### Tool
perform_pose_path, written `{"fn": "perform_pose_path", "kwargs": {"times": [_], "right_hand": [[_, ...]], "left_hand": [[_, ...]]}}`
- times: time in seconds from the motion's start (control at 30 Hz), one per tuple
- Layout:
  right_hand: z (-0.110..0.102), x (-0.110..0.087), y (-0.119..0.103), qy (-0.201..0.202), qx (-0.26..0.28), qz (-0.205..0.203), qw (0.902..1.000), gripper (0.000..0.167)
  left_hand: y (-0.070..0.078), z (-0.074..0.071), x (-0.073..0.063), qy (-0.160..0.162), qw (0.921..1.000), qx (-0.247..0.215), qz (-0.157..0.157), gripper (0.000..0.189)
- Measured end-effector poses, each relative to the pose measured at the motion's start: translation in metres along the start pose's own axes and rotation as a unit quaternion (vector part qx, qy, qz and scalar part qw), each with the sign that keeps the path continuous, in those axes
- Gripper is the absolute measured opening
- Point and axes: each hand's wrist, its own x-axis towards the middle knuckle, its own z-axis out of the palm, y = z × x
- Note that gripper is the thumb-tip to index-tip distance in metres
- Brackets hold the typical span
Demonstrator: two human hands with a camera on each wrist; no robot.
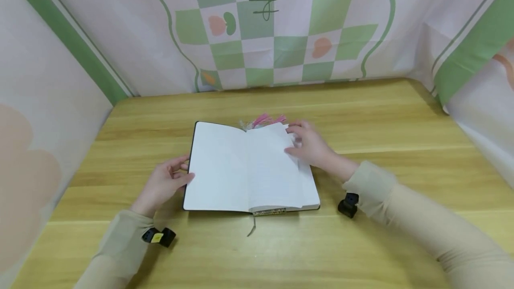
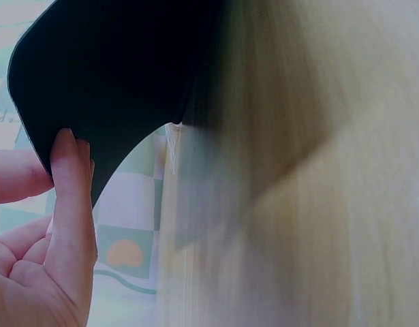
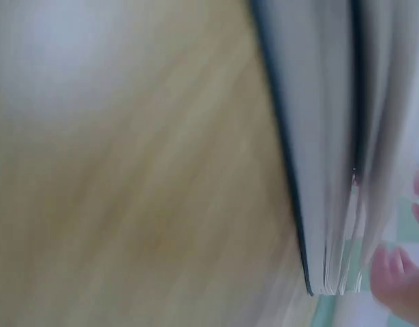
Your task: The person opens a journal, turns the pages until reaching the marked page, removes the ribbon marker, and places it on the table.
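A dark-covered notebook (image 1: 217,168) lies spread on the wooden table, blank white pages up. My left hand (image 1: 166,182) pinches its left edge, thumb on the page side; in the left wrist view, fingers (image 2: 71,197) lie against the raised black cover (image 2: 114,68). At the upper right page corner, my right hand (image 1: 311,144) touches a loose leaf (image 1: 273,164), thumb and fingers apart. That leaf stands off the page stack (image 1: 309,186). In the right wrist view, fingertips (image 3: 390,269) show just beside the fanned pages (image 3: 318,136).
Pink tassels (image 1: 263,120) stick out past the notebook's top edge. A dark ribbon (image 1: 253,227) hangs from its bottom, beside a patterned strip (image 1: 269,212). The wooden table (image 1: 241,258) meets a green and white checked curtain (image 1: 257,26) behind.
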Motion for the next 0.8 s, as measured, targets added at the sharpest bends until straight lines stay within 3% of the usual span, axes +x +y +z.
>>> {"fn": "perform_pose_path", "kwargs": {"times": [0.07, 0.17, 0.37, 0.47, 0.63, 0.8], "right_hand": [[0.0, -0.001, 0.0, -0.028, 0.065, 0.032, 0.997, 0.052], [-0.001, -0.002, 0.0, -0.064, 0.173, 0.072, 0.9801, 0.057], [-0.005, -0.004, -0.002, -0.115, 0.366, 0.113, 0.9164, 0.062], [-0.007, -0.006, -0.006, -0.135, 0.411, 0.101, 0.8957, 0.061], [-0.007, -0.008, -0.014, -0.178, 0.427, 0.06, 0.8847, 0.069], [-0.002, -0.007, -0.026, -0.22, 0.41, 0.032, 0.8846, 0.092]], "left_hand": [[0.0, 0.0, 0.0, 0.0, 1.0, -0.001, -0.001, 0.059], [0.0, 0.0, 0.0, 0.001, 1.0, -0.001, -0.002, 0.059], [-0.001, 0.0, 0.0, -0.003, 1.0, -0.005, -0.002, 0.059], [-0.002, 0.0, 0.0, -0.005, 1.0, -0.008, 0.001, 0.059], [-0.002, -0.001, 0.0, -0.007, 0.9999, -0.011, 0.001, 0.058], [-0.002, -0.001, 0.0, -0.008, 0.9998, -0.017, -0.001, 0.058]]}}
